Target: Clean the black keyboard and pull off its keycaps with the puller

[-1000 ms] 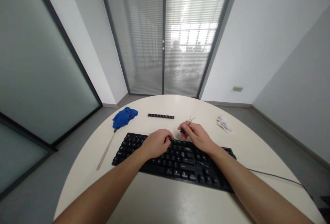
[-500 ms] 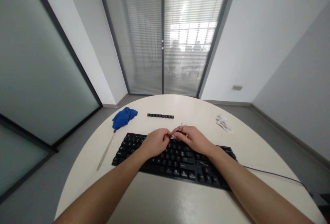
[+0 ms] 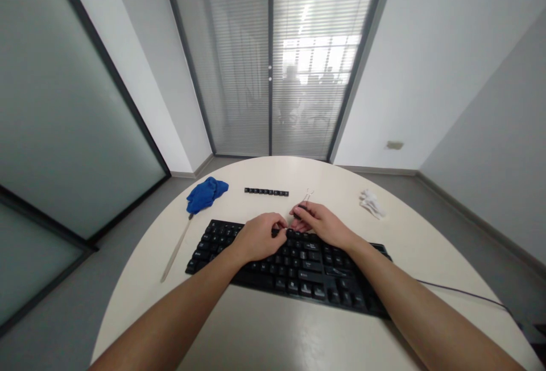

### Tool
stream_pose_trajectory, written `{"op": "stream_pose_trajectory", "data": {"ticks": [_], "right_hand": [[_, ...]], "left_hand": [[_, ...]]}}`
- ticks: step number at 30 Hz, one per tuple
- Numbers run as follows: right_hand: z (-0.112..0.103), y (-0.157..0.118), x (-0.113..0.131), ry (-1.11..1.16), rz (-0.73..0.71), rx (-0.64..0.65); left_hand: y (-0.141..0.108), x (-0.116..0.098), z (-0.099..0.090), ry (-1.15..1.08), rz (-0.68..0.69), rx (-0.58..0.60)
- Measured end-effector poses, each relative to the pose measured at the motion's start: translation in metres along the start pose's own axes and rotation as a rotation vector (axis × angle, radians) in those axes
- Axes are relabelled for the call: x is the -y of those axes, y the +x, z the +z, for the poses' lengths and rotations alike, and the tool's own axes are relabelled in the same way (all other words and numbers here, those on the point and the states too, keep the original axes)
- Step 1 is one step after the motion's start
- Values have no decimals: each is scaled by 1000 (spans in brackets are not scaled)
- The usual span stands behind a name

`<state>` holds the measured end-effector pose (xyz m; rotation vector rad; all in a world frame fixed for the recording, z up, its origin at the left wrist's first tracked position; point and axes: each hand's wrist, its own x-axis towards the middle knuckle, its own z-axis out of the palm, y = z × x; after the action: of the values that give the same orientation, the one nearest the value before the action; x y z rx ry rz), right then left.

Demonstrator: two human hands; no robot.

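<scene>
A black keyboard (image 3: 294, 269) lies on the round pale table, under both hands. My left hand (image 3: 262, 236) rests over its upper middle, thumb and fingers pinched near the top row; whatever is between the fingertips is too small to make out. Just right of it, my right hand (image 3: 318, 223) is closed around the dark handle of a small wire tool (image 3: 307, 195), whose pale prongs point away from me. Beyond the hands lies a row of several black keycaps (image 3: 267, 192).
A blue cloth (image 3: 206, 194) lies at the left, with a thin brush-like stick (image 3: 176, 249) below it. Crumpled white cloth or tissue (image 3: 371, 203) sits at the right. A cable (image 3: 463, 291) runs from the keyboard toward the right edge.
My right hand has shifted slightly away from my left, and its fingers have turned so the wire tool now points forward in view. My left hand has stayed nearly in place.
</scene>
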<state>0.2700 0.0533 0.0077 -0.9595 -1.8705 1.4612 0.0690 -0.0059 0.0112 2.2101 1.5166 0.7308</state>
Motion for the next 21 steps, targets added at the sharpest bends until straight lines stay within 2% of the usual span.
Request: {"op": "stream_pose_trajectory", "data": {"ticks": [7, 12, 21], "right_hand": [[-3, 0, 2, 31, -99, -46], [-2, -2, 2, 42, -82, -21], [-3, -1, -1, 87, -56, -36]], "left_hand": [[0, 2, 1, -83, 19, -16], [0, 5, 2, -99, 71, -30], [-4, -1, 0, 138, 260, -22]]}}
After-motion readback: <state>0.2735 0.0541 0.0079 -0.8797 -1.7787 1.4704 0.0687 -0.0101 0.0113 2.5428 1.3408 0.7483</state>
